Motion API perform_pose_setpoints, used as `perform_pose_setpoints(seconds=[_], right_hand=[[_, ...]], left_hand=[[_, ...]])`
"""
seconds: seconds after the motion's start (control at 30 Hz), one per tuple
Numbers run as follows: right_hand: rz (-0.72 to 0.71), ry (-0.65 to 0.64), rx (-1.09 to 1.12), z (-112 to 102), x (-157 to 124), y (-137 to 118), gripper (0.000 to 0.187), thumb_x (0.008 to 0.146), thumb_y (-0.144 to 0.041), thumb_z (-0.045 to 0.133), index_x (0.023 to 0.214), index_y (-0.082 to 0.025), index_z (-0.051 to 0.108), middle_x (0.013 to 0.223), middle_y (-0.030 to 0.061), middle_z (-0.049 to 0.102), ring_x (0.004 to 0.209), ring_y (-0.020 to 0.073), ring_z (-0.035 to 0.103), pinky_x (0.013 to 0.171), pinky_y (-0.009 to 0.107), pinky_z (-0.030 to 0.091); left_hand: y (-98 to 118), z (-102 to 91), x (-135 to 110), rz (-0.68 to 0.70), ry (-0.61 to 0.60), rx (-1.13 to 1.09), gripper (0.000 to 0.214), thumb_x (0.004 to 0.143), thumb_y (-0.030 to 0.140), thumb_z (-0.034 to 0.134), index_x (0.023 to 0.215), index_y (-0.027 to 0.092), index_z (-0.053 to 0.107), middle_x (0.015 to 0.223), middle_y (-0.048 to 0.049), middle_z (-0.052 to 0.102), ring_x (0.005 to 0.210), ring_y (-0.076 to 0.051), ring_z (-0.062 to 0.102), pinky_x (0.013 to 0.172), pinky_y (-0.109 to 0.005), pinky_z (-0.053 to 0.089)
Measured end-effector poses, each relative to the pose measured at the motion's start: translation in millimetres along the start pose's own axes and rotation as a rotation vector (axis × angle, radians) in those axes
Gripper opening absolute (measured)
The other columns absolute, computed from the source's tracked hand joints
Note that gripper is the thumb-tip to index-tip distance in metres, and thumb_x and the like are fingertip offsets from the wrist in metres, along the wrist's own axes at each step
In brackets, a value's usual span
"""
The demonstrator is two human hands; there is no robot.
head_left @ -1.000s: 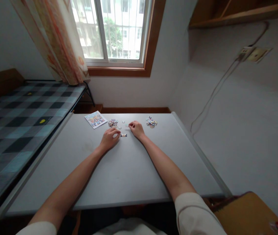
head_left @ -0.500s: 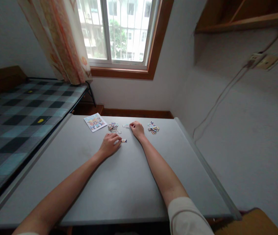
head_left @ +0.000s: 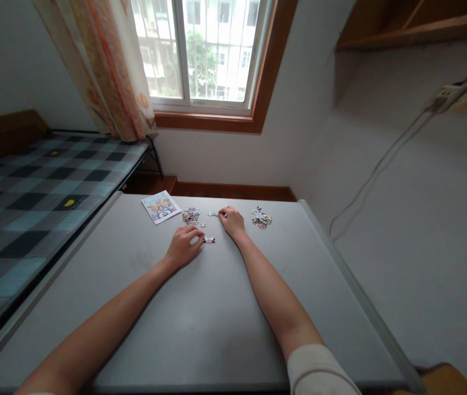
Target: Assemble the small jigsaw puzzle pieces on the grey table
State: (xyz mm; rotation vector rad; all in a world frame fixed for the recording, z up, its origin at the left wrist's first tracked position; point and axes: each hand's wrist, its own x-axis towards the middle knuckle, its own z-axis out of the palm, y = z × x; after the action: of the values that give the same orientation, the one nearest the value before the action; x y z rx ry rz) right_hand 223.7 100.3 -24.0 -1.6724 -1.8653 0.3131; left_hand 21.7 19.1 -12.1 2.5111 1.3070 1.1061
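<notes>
My left hand point(head_left: 184, 244) rests on the pale table point(head_left: 200, 307), thumb and fingers closed on the end of a small joined strip of jigsaw pieces point(head_left: 209, 240). Farther back, my right hand point(head_left: 232, 221) has its fingertips pinched at a few pale jigsaw pieces point(head_left: 212, 214) lying on the tabletop; its fingers partly hide what they grip. One loose jigsaw piece point(head_left: 203, 225) lies between the hands. A heap of jigsaw pieces point(head_left: 191, 215) sits beyond my left hand, and another pile of pieces point(head_left: 262, 218) is to the right of my right hand.
A colourful picture card point(head_left: 161, 206) lies near the table's far left edge. To the left stands a bed with a checked cover point(head_left: 97, 174). A window point(head_left: 217, 55) and curtain point(head_left: 113, 71) are ahead. A cable point(head_left: 365, 178) hangs on the right wall.
The camera view has shifted slightly. Both hands stay in nearly the same places, the left on the strip and the right at the pale pieces.
</notes>
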Motion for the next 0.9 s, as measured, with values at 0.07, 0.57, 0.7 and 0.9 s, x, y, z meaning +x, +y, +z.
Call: perform_pose_setpoints(seconds=[0.07, 0.57, 0.7, 0.9], right_hand=[[-0.011, -0.004, -0.016, 0.0, -0.4, -0.1, 0.017, 0.089, -0.025, 0.056, 0.086, -0.024, 0.073, 0.092, 0.0043, 0.066, 0.079, 0.0164, 0.060, 0.070, 0.026, 0.043], [-0.035, -0.011, -0.006, -4.0, -4.4, -2.9, 0.015, 0.088, -0.023, 0.058, 0.086, -0.023, 0.072, 0.091, 0.0037, 0.066, 0.079, 0.0161, 0.060, 0.071, 0.026, 0.042], [-0.026, 0.014, 0.017, -4.4, -4.6, -0.6, 0.016, 0.089, -0.024, 0.057, 0.086, -0.022, 0.072, 0.089, 0.0035, 0.065, 0.079, 0.0158, 0.060, 0.074, 0.027, 0.043], [0.004, 0.009, 0.018, -7.2, -6.1, 1.1, 0.017, 0.089, -0.022, 0.056, 0.086, -0.021, 0.073, 0.089, 0.0060, 0.065, 0.080, 0.0170, 0.059, 0.076, 0.028, 0.044]], left_hand=[[-0.9, 0.9, -0.7, -0.004, 0.001, -0.008, 0.013, 0.089, 0.023, 0.056, 0.080, 0.021, 0.066, 0.082, -0.0032, 0.067, 0.080, -0.018, 0.061, 0.078, -0.035, 0.044], [-2.9, 2.8, -1.2, -0.011, 0.013, -0.029, 0.011, 0.087, 0.022, 0.058, 0.080, 0.021, 0.066, 0.082, -0.0031, 0.067, 0.079, -0.018, 0.060, 0.078, -0.034, 0.045], [-2.0, 2.0, -0.9, -0.009, 0.016, -0.039, 0.012, 0.087, 0.022, 0.057, 0.079, 0.021, 0.066, 0.081, -0.0028, 0.067, 0.079, -0.018, 0.061, 0.078, -0.034, 0.046], [0.3, 0.0, 0.3, -0.015, 0.008, -0.044, 0.013, 0.087, 0.022, 0.057, 0.079, 0.021, 0.066, 0.081, -0.0034, 0.067, 0.078, -0.018, 0.061, 0.077, -0.034, 0.046]])
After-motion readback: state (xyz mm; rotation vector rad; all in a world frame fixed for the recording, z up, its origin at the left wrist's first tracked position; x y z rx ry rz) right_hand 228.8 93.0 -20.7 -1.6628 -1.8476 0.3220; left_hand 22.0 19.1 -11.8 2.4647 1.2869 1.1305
